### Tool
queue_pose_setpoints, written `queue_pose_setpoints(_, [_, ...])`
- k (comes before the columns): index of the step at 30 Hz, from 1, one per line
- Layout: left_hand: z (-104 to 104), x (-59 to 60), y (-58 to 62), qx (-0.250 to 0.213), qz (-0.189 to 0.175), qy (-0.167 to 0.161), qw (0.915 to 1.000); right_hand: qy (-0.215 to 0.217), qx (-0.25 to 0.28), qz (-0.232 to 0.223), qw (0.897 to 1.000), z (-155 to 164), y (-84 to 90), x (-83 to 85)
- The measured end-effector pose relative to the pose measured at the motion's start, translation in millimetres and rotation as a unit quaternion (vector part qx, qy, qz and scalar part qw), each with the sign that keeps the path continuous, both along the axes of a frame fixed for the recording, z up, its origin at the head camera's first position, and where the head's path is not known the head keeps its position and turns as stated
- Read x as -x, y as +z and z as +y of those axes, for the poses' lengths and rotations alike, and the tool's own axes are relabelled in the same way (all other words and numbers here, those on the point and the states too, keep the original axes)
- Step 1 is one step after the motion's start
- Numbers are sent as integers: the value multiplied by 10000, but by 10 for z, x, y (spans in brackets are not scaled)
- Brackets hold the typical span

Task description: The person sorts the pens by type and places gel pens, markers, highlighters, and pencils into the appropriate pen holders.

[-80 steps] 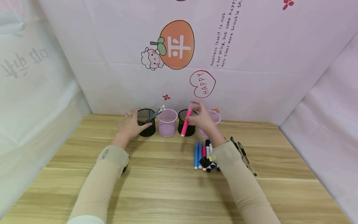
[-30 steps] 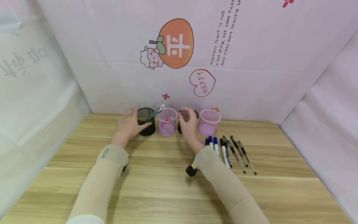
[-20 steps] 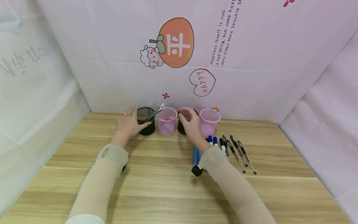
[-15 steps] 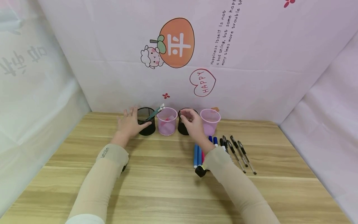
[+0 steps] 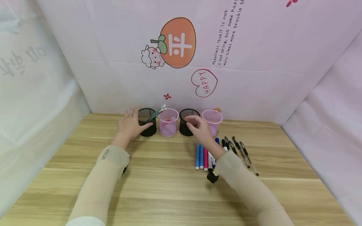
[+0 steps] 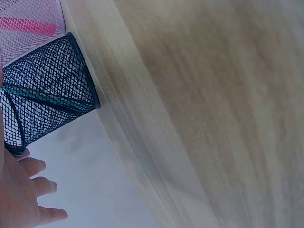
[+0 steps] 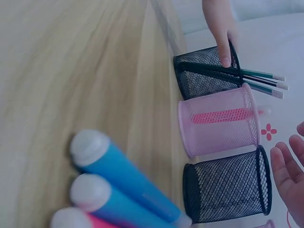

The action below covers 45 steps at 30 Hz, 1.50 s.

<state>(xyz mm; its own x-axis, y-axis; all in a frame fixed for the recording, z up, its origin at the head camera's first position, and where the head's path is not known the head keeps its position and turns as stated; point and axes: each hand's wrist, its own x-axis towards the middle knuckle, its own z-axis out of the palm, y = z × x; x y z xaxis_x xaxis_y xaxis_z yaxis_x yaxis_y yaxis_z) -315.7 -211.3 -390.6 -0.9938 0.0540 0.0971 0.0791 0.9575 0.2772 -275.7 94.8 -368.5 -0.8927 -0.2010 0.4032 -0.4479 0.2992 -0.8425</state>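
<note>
At the back of the table, my left hand rests against the left black mesh pen cup, its thumb across the front and its fingers spread at the side. Green pencils with white ends lean in that cup. Beside it stands a pink mesh cup with a pink marker inside. My right hand, holding nothing, hovers in front of the second black mesh cup, fingers loosely bent. Partly behind that hand is a second pink cup.
Blue markers, a pink marker and black-and-white markers lie in a row under my right forearm. Several black gel pens lie to their right. A printed white cloth rises behind the cups.
A pink marker that my right hand held is now in the left pink cup. My right hand let go and moved back toward the right. The left hand has kept its place.
</note>
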Motion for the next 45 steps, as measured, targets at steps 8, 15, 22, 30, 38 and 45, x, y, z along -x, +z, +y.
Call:
queue_pose_setpoints(8, [12, -25, 30, 15, 0, -2, 10000, 16, -214, -87, 9997, 163, -256, 59])
queue_pose_setpoints(15, [15, -32, 41, 31, 30, 10, 10000, -193, -615, -291, 9975, 302, -370, 56])
queue_pose_setpoints(22, [4, -23, 37, -47, 17, -7, 10000, -148, -1010, -640, 9927, 406, -405, 43])
queue_pose_setpoints(30, [4, -21, 36, 26, 3, 6, 10000, -11, -1479, -1126, 9826, 497, -407, 72])
queue_pose_setpoints(38, [3, -22, 29, 3, -32, -1, 10000, 136, -1519, -1850, 9708, 523, -349, 82])
queue_pose_setpoints(45, [6, -20, 25, -27, -25, 4, 10000, 143, -1514, -2002, 9679, 508, -346, 101])
